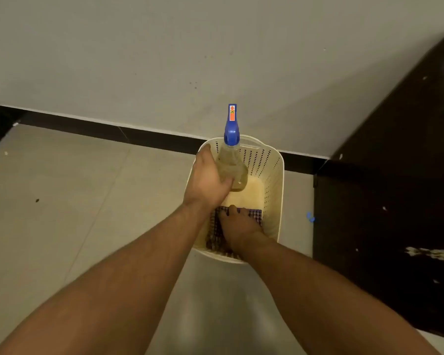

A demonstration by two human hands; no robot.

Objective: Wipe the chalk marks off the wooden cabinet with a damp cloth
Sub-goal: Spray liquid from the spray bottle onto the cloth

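A cream perforated plastic basket (272, 160) stands on the floor by the wall. My left hand (207, 179) grips a clear spray bottle (237, 171) with a blue trigger head, held above the basket's far end. My right hand (237, 226) reaches down inside the basket and rests on a checked purple cloth (255, 213) lying at its bottom; whether the fingers have closed on the cloth is hard to tell. The dark wooden cabinet (395, 175) stands at the right, with white chalk marks (432, 253) smeared on its surface.
Pale floor tiles (62, 201) stretch to the left of the basket. A black skirting strip (113, 131) runs along the foot of the grey wall. A small blue object (310, 217) lies on the floor between basket and cabinet.
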